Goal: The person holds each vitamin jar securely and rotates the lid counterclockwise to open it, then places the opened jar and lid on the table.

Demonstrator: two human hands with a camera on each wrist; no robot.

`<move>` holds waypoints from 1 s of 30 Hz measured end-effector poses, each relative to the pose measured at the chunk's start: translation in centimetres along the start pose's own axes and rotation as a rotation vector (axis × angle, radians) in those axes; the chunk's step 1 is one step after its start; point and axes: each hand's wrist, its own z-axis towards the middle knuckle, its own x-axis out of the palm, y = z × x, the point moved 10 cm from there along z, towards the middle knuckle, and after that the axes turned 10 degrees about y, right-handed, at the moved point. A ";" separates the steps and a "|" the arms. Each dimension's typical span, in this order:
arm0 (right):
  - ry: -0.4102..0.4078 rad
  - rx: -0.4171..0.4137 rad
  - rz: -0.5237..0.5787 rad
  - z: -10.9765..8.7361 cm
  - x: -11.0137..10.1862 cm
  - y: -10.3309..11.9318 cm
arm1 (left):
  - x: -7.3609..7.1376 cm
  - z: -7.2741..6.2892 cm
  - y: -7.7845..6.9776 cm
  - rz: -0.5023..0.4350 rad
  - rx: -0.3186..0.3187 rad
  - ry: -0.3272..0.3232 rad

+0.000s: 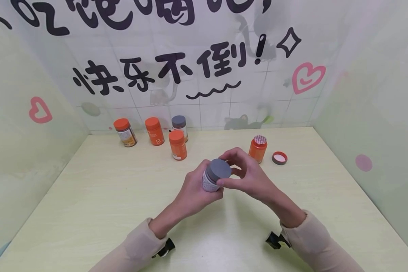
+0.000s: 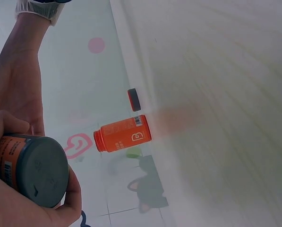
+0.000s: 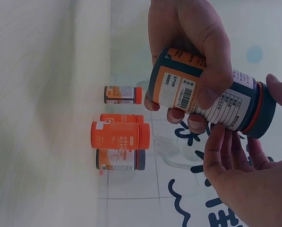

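My left hand [image 1: 192,190] grips a pill bottle [image 1: 209,184] upright over the middle of the table. The bottle has a dark grey cap [image 1: 219,169]. My right hand [image 1: 249,177] holds that cap by its edge, thumb on the near side and fingers on the far side. In the right wrist view, the bottle [image 3: 171,90] shows an orange and white label with a barcode, and a thin red ring shows under the cap [image 3: 264,113]. From the left wrist, I see the bottle's dark base [image 2: 42,172], with my left fingers wrapped around its body.
At the back right stands an uncapped orange bottle [image 1: 257,153] with a patterned seal; a loose cap [image 1: 279,158] lies beside it, white inside upward. Several capped bottles, including an orange one [image 1: 178,146], stand at the back left. Printed walls [image 1: 204,113] enclose the back and sides.
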 end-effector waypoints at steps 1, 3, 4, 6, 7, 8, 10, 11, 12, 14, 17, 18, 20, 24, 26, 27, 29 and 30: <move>0.007 -0.005 0.003 0.0 0.0 0.0 | 0.0 0.0 0.0 0.001 -0.002 0.000; 0.031 -0.026 0.008 0.0 0.1 0.2 | 0.0 0.0 0.0 0.005 0.000 -0.004; 0.047 -0.038 0.011 0.0 0.1 0.3 | 0.0 0.0 0.0 0.007 -0.001 -0.005; 0.070 -0.055 0.014 0.0 0.2 0.4 | -0.1 0.0 -0.1 0.012 0.001 -0.007; 0.075 -0.061 0.016 0.0 0.2 0.5 | -0.1 0.0 -0.1 0.012 0.003 -0.007; 0.073 -0.057 0.015 -0.1 0.2 0.4 | -0.1 0.1 -0.1 0.011 0.005 -0.005; 0.059 -0.041 0.010 -0.1 0.1 0.3 | 0.0 0.1 -0.2 0.006 0.008 0.002; 0.047 -0.030 0.005 -0.1 0.0 0.2 | 0.0 0.1 -0.2 0.003 0.008 0.005; 0.035 -0.018 0.002 -0.1 -0.1 0.1 | 0.1 0.2 -0.2 -0.001 0.007 0.009; 0.020 0.000 -0.001 -0.1 -0.2 -0.1 | 0.2 0.1 -0.1 -0.004 0.002 0.016; 0.036 -0.012 -0.006 -0.1 -0.1 0.0 | 0.3 0.1 0.0 -0.002 -0.012 0.015; 0.048 -0.022 -0.009 -0.1 0.0 0.2 | 0.3 0.0 0.0 0.001 -0.016 0.013; 0.073 -0.042 -0.023 -0.1 0.2 0.5 | 0.2 0.0 0.0 0.003 -0.020 0.006; 0.062 -0.037 -0.029 -0.1 0.2 0.5 | 0.1 0.0 -0.2 0.003 -0.016 0.001; 0.038 -0.016 -0.020 -0.1 0.1 0.3 | 0.1 0.0 -0.2 0.006 -0.011 0.002; 0.029 -0.007 -0.016 0.0 0.0 0.2 | 0.2 0.0 -0.1 0.007 -0.009 0.002; 0.029 -0.001 -0.010 0.0 0.1 0.1 | 0.2 0.0 -0.1 0.010 -0.008 0.006; 0.038 -0.005 -0.007 0.0 0.1 0.1 | 0.2 0.0 -0.1 0.010 -0.010 0.008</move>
